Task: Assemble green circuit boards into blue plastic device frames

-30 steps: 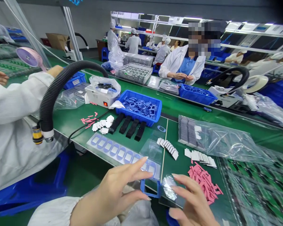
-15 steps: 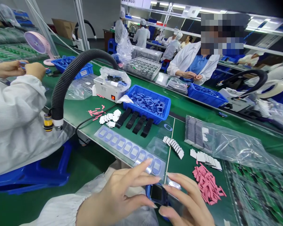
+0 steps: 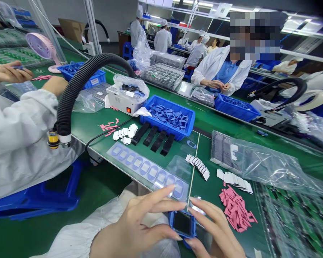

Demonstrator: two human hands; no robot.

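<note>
Between my two hands is a small blue watch-like case with a dark rectangular screen [image 3: 182,223], its screen facing up toward me. My left hand [image 3: 140,222] grips its left side between thumb and fingers. Closed on the right edge are the fingers of my right hand [image 3: 218,225], the thumb low at the corner. Just beyond my left fingertips lies a clear sheet of blue-rimmed oval stickers [image 3: 141,164]. Pink strips [image 3: 237,209] are piled to the right of my right hand.
A blue bin [image 3: 190,123] of blue plastic frames stands ahead, with black straps [image 3: 154,139] before it. White pads [image 3: 197,166] lie in rows. A black hose [image 3: 78,82] arches at left beside a co-worker's sleeve [image 3: 24,129]. Trays of green boards [image 3: 298,218] sit at right.
The blue case has tilted and turned so its dark screen shows more fully. Both my hands stay around it. At left, the co-worker's hands have moved apart.
</note>
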